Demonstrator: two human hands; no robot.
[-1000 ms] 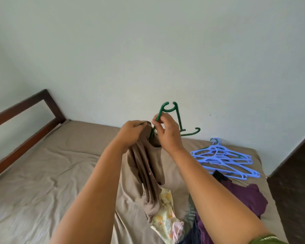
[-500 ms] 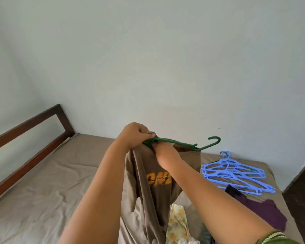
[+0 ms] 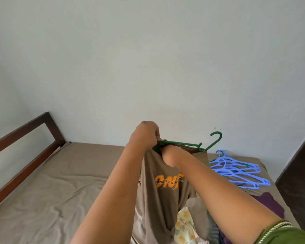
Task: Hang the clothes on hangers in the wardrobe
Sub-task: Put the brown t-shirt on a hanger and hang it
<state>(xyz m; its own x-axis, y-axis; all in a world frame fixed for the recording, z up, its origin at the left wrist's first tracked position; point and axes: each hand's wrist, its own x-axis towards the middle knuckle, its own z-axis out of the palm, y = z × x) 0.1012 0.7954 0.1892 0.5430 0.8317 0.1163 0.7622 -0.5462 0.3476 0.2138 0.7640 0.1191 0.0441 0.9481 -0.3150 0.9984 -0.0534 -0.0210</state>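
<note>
A brown T-shirt [image 3: 158, 196] with an orange print hangs in front of me over the bed. A green hanger [image 3: 187, 143] lies across its top, hook pointing right. My left hand [image 3: 144, 136] grips the shirt's left shoulder and the hanger's left end. My right hand [image 3: 169, 155] reaches into the neck of the shirt; its fingers are hidden in the fabric.
A pile of blue hangers [image 3: 236, 170] lies on the bed [image 3: 60, 191] at the right. A purple garment [image 3: 269, 203] and a floral cloth [image 3: 183, 224] lie near me. A wooden bed frame [image 3: 25, 138] runs along the left, and dark furniture [image 3: 301, 173] stands at the right edge.
The hanger swung from upright to lying flat across the shirt's top. The shirt opened out from a bunched fold, showing its print. Both hands rose slightly.
</note>
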